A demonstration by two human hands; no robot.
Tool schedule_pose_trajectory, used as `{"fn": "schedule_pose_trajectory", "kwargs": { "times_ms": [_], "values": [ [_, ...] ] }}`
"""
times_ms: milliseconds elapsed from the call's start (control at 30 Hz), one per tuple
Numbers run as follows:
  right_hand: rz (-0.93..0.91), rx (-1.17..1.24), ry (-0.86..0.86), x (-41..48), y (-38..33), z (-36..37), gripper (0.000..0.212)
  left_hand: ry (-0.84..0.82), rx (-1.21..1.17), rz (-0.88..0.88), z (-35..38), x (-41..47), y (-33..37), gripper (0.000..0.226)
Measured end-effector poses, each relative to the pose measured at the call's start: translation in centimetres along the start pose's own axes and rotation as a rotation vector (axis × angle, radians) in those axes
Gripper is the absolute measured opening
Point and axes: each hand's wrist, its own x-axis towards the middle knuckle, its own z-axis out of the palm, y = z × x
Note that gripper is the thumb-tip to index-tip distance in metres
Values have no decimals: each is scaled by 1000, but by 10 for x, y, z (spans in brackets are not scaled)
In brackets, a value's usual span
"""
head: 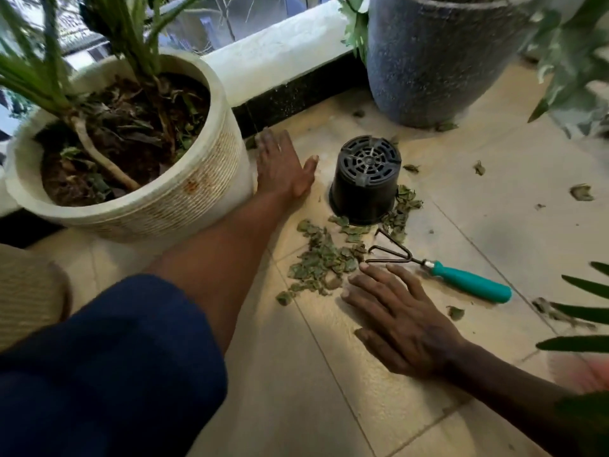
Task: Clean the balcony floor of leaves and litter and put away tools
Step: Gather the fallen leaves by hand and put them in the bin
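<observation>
A pile of dry green leaves (324,258) lies on the beige tiled floor (329,374), spreading round the front of an upturned black plastic pot (365,181). A small hand rake with a teal handle (468,281) lies right of the pile, its prongs against the leaves. My left hand (280,166) is stretched flat on the floor between the white planter and the black pot, fingers straight. My right hand (400,315) rests flat on the tiles just right of the pile, fingertips near the rake's prongs. Neither hand holds anything.
A large white ribbed planter (171,206) with a plant stands at left, a tall grey pot (438,61) at the back right. A white ledge (283,57) runs along the back. Scattered single leaves (581,192) lie on the right tiles. Plant fronds reach in from the right edge.
</observation>
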Motion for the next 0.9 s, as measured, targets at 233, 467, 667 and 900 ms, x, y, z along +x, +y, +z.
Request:
{"fn": "schedule_pose_trajectory", "kwargs": {
  "times_ms": [233, 467, 667, 900],
  "values": [
    [26, 21, -82, 3, 1, -1, 59, -19, 78, -35, 7, 17, 0, 83],
    [39, 48, -74, 5, 2, -1, 59, -64, -116, 397, 29, -113, -17, 60],
    [78, 19, 34, 2, 0, -1, 60, 108, -68, 226, 30, -181, -65, 74],
    [91, -35, 78, 1, -3, -2, 59, -30, 56, 240, 44, -130, -35, 88]
  ]
}}
